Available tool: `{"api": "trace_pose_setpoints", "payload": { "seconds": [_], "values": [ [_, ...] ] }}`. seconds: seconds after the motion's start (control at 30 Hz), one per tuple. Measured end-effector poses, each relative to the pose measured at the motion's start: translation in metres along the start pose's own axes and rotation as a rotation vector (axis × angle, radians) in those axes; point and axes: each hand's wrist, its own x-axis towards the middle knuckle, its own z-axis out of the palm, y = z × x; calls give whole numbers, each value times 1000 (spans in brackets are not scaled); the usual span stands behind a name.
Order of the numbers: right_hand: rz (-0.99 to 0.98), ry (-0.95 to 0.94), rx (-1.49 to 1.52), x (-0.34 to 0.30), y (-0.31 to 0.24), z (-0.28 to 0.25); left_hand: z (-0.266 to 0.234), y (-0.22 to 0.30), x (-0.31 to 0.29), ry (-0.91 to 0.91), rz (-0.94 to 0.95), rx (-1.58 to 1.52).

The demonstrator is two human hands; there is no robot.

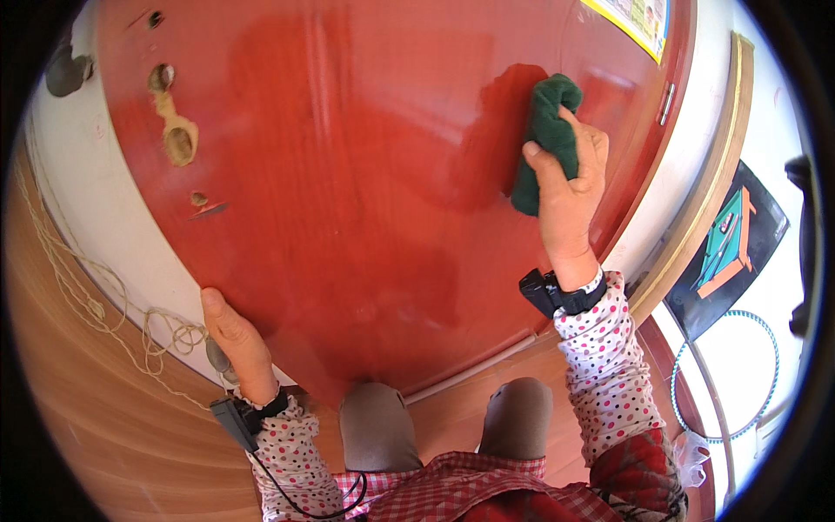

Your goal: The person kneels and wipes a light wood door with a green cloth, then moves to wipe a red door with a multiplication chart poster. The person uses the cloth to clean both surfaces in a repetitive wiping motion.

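A folded dark green cloth (551, 122) is in my right hand (574, 187), pressed against the red door (374, 174) on its upper right side. The thumb and fingers are closed around the cloth. Dark wet-looking patches show on the door to the cloth's left. My left hand (239, 344) is at the door's lower left edge, closed on it, with most of its fingers hidden. Both wrists carry black straps with small devices, over white dotted sleeves.
Holes where a lock would sit (178, 139) mark the door's upper left. Loose cord (96, 304) hangs at far left. A poster (639, 22) is at top right, with a metal hinge (667, 104) below it. A hula hoop (674, 383) leans at right. My knees (378, 426) are below the door.
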Motion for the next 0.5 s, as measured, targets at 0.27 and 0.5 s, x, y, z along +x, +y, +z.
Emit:
{"api": "trace_pose_setpoints", "payload": {
  "seconds": [0.27, 0.5],
  "values": [
    [-229, -59, 21, 20, -79, 42, 28, 29, 5, -59, 83, 109],
    [-376, -232, 23, 1, -152, 80, 39, 33, 3, -106, 113, 205]
  ]
}}
